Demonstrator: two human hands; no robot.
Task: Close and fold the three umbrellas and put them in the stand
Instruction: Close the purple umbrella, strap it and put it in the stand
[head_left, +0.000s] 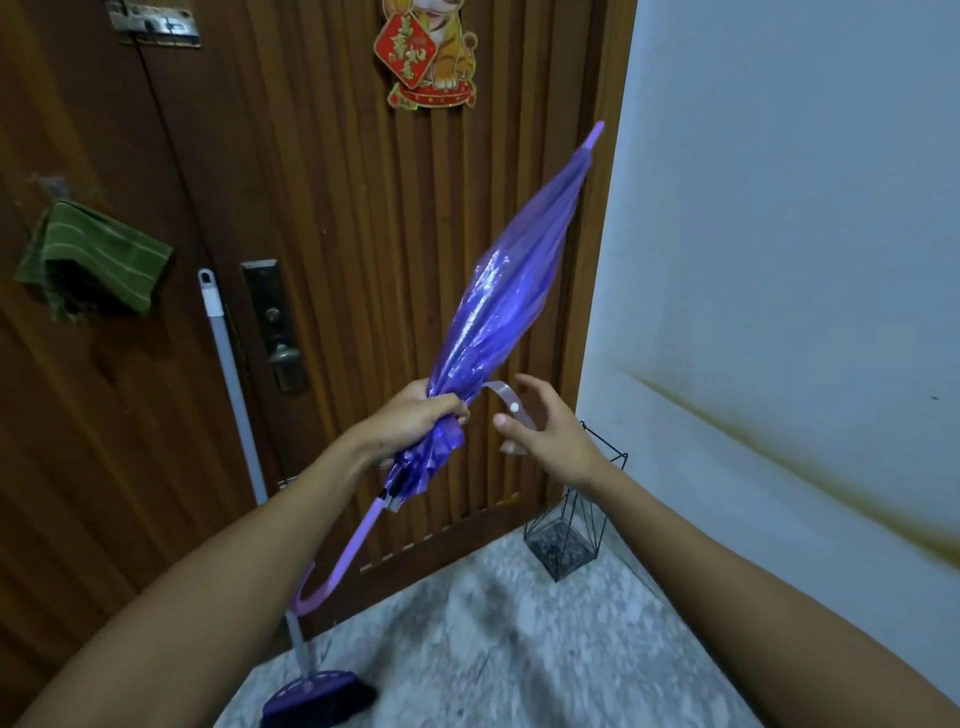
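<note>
A closed purple see-through umbrella (511, 291) slants up to the right, tip near the door frame, curved handle (324, 582) low at the left. My left hand (410, 418) is clenched around the gathered canopy near its lower end. A clear strap with a white snap (511, 405) sticks out from the canopy. My right hand (545, 431) is beside the strap with fingers spread, fingertips at or just touching it. A black wire umbrella stand (569, 540) sits on the floor in the corner, below my right hand; nothing shows inside it. No other umbrellas are in view.
A brown wooden door (363, 234) fills the background, with a lock plate (278, 325) and a tiger decoration (428, 52). A broom (234, 395) leans on the door, its purple head on the marble floor. A green cloth (93, 257) hangs left. A white wall (779, 234) stands right.
</note>
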